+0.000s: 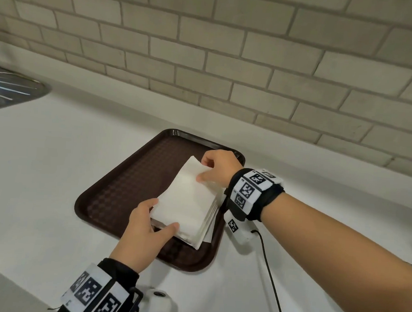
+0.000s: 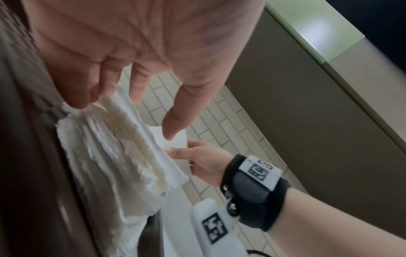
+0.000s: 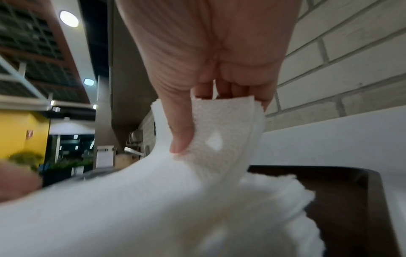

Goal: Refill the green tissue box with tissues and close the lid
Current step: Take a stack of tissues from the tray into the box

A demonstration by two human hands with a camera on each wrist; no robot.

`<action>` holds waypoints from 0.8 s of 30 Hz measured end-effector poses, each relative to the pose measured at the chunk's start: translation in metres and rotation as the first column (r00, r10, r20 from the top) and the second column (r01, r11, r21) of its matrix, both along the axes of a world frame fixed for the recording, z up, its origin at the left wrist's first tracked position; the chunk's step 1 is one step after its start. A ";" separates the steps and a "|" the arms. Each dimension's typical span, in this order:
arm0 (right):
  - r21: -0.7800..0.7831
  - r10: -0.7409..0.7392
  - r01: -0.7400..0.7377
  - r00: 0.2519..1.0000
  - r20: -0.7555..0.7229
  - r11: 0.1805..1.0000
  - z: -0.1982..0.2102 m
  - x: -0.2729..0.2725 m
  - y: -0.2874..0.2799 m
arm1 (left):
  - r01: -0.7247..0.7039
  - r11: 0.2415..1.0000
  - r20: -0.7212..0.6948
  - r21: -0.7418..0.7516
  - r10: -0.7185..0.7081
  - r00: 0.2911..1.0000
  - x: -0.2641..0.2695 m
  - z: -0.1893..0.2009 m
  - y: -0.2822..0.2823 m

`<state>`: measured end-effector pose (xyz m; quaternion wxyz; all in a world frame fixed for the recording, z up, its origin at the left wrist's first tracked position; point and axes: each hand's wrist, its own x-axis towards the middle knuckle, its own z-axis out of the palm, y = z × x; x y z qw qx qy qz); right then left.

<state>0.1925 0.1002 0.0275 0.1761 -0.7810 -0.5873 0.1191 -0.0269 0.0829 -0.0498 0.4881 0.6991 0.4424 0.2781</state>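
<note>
Early yet: my left hand [image 1: 145, 227] and right hand [image 1: 217, 167] pinch the white tissue stack [image 1: 187, 203] on the brown plastic tray [image 1: 116, 191]; the box at three o'clock awaits.

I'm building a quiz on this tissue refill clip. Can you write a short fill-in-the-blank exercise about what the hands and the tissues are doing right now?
1. The stack of white tissues lies on a dark ____ tray.
2. The right hand pinches the stack's ____ end, lifting the top tissues.
3. The left hand grips the stack's ____ end.
4. Behind the white counter stands a wall of ____.

Missing words: brown; far; near; bricks
</note>
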 end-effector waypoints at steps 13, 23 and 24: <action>0.254 0.170 0.098 0.513 -0.841 0.962 0.030 0.001 -0.149 | 0.133 0.991 0.305 0.016 -0.132 0.943 0.000 0.042 -0.020; 0.178 -0.025 0.385 0.467 -0.884 0.906 -0.018 0.003 -0.288 | 0.515 0.854 0.168 -0.074 -0.498 0.851 0.049 0.035 -0.087; 0.159 -0.064 0.403 0.485 -0.872 0.901 -0.022 0.002 -0.301 | 0.554 0.830 0.135 -0.064 -0.543 0.829 0.054 0.034 -0.093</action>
